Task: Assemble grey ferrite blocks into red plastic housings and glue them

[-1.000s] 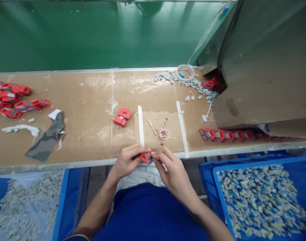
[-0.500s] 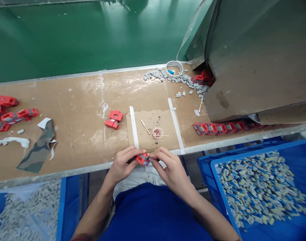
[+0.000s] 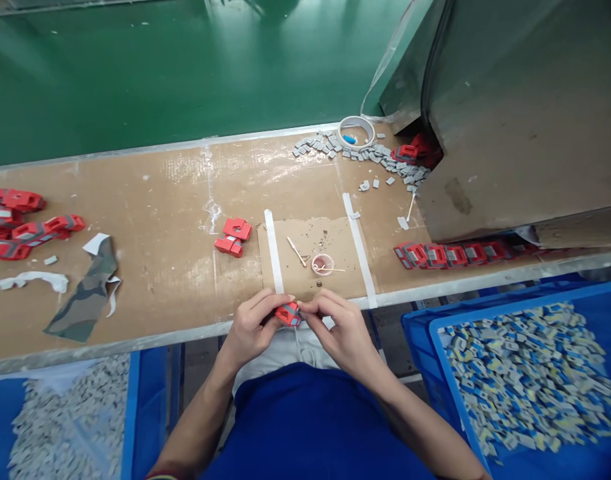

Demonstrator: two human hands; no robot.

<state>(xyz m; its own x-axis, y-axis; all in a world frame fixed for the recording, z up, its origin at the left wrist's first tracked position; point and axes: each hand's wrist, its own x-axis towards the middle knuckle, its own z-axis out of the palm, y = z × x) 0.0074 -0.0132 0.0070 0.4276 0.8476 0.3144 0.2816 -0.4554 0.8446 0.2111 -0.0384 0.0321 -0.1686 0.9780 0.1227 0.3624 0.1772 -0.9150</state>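
Observation:
A small red plastic part with grey bands (image 3: 287, 313) is held over the table's front edge, in front of my body. My left hand (image 3: 253, 327) is closed on its left side, thumb and fingers pinching it. Against its right end the fingertips of my right hand (image 3: 335, 327) are pinched together; whatever they hold, if anything, is too small to make out. Just beyond lies a taped-down cardboard sheet (image 3: 298, 280) bearing a small cup of reddish liquid (image 3: 322, 265) with a stick across it, and a white stick (image 3: 296, 251). Two similar red parts (image 3: 233, 237) rest left of the sheet.
Red parts are piled at the left (image 3: 15, 223) and lined up at the right (image 3: 453, 255). A tape roll (image 3: 356, 133) sits among small grey pieces (image 3: 385, 160). Camouflage cloth (image 3: 85, 293) lies left. Blue bins (image 3: 435, 353) of small pieces flank me below the table.
The view has shifted slightly, so the table scene sits a little further right. Both hands stay at the red part, the right fingertips still at its right end.

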